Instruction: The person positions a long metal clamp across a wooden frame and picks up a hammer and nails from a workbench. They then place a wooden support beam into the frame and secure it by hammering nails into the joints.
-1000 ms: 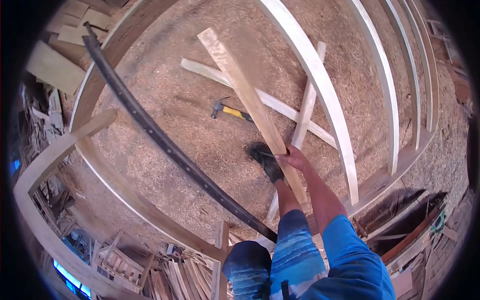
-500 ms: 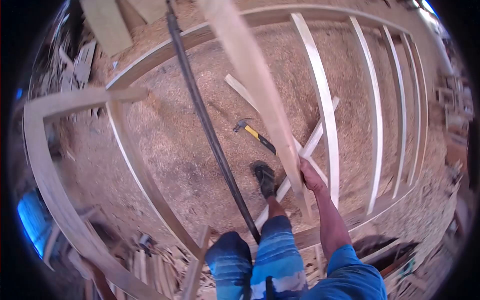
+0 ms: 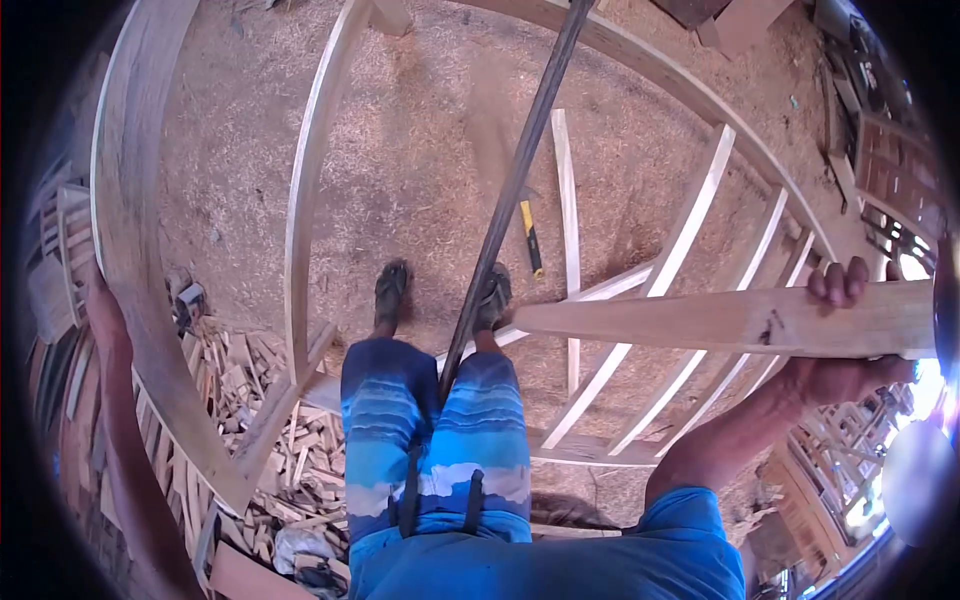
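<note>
My right hand (image 3: 840, 283) is closed round a long wooden board (image 3: 690, 318) that lies across the right side, its fingers over the upper edge. My left hand (image 3: 107, 305) is at the far left against a wide curved-looking plank (image 3: 135, 220) of the wooden frame; its fingers are hidden behind the plank. A dark metal bar (image 3: 515, 185) slants from the top down to my legs. Slats (image 3: 690, 215) of the frame cross the right half. A hammer (image 3: 530, 238) with a yellow and black handle lies on the ground beside the bar.
Sawdust covers the ground (image 3: 420, 140) under and around my feet. Wood offcuts (image 3: 300, 440) are piled at the lower left. A loose strip (image 3: 567, 220) lies near the hammer. Wooden furniture (image 3: 895, 175) stands at the right edge.
The view has turned, so the frame and hammer appear shifted. The board in my right hand has swung from steep to nearly level at the right. My left hand now shows more clearly at the left.
</note>
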A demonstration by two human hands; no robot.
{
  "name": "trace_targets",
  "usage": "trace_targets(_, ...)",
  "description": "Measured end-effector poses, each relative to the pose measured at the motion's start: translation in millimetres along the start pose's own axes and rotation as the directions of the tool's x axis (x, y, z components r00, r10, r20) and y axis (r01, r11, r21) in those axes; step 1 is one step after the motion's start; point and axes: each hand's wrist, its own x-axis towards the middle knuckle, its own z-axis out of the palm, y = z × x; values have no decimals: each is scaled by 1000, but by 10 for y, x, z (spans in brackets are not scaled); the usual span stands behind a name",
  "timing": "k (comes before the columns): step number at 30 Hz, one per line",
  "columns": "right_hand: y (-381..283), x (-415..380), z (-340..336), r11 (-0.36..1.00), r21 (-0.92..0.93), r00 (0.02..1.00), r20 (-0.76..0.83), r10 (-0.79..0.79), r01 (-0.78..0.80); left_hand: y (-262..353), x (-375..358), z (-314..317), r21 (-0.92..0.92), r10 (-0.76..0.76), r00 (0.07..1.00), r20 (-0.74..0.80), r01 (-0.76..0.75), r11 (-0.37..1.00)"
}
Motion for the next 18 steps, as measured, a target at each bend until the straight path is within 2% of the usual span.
trace_targets(2,-219,181,217,999,38,1000,-17,9,-8,-62,-45,34,156,149,987,-61,-138,978)
trace_targets(3,-230,312,259,991,112,997,8,73,-73,-60,-47,61,237,237,967,-90,-210,948)
trace_targets(4,-192,381,318,995,75,997,-13,71,-70,-34,-42,80,315,330,937,-112,-282,906)
trace_targets(5,-154,454,378,997,38,997,-33,68,-67,127,-138,152,191,188,965,-181,-153,970)
trace_targets(6,-115,531,439,998,1,996,-54,66,-66,274,-243,212,191,238,942,-236,-195,962)
trace_targets(7,53,584,692,997,72,996,-85,-3,9,433,-357,271,194,292,911,-293,-242,951)
trace_targets(8,244,565,707,990,92,979,-163,121,-107,607,-516,341,178,276,873,-402,-221,959)
trace_targets(9,351,516,1125,990,-75,949,-300,93,-121,774,-716,409,157,251,827,-504,-199,967)
trace_targets(10,538,461,1368,988,-31,921,-368,127,-148,972,-955,519,206,351,769,-534,-284,937)
trace_targets(11,760,411,1425,964,95,898,-351,264,-247,1077,-1163,624,251,435,704,-561,-356,900)
trace_targets(12,867,354,1734,927,178,830,-414,375,-331,889,-1322,728,126,409,780,-474,-400,908)
trace_targets(13,1176,284,1739,917,222,865,-316,390,-333,1173,-1731,781,63,418,897,-143,-414,908)
trace_targets(14,1315,221,1875,877,227,832,-286,476,-423,857,-1954,1034,-7,395,918,15,-395,919)
trace_targets(15,1525,166,1946,844,255,817,-233,528,-472,639,-2122,1182,147,459,851,255,-504,851)
trace_targets(16,1682,125,2055,808,284,787,-217,578,-516,746,-2411,1236,162,-88,836,542,-1,987)
trace_targets(17,1947,110,2112,743,398,732,-216,646,-538,92,-2526,1360,174,-117,678,725,-16,985)
trace_targets(18,2188,117,2141,705,411,710,-171,683,-578,-313,-2707,1392,189,-201,520,830,76,979)
